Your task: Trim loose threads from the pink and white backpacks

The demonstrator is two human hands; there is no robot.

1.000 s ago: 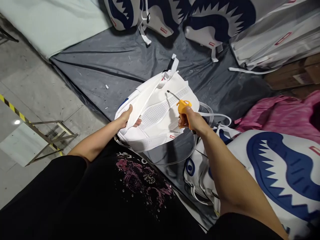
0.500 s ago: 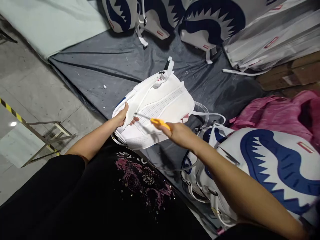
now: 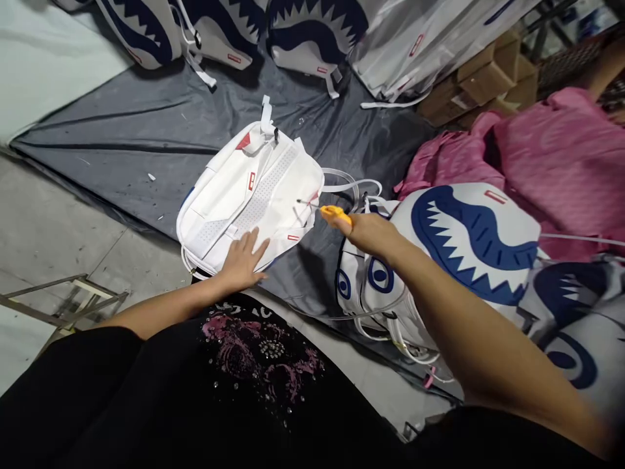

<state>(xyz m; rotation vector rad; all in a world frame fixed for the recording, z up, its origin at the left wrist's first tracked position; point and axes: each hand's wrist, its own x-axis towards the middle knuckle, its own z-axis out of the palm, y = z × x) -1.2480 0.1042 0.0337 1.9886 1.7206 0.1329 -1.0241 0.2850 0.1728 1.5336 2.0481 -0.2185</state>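
A white backpack [image 3: 288,179] lies back-panel up on the dark grey sheet, its shoulder straps and perforated centre strip showing. My left hand [image 3: 244,262] rests flat on its near edge, fingers spread. My right hand [image 3: 374,233] is closed around an orange-handled tool [image 3: 335,213] with a thin metal shaft. The shaft points left over the bag's right end, by a small red patch; whether it touches the fabric I cannot tell. White cords [image 3: 359,185] trail from that end of the bag.
White backpacks with blue shark mouths [image 3: 476,244] are piled at the right; more [image 3: 317,36] stand along the far side. Pink bags [image 3: 551,156] and cardboard boxes [image 3: 488,75] lie at the back right. The grey sheet [image 3: 131,143] ends at the left above the concrete floor.
My left hand has let go of the strap at the bag's left side and now lies flat on the near edge. The straps lie spread over the back panel. The view has shifted right.
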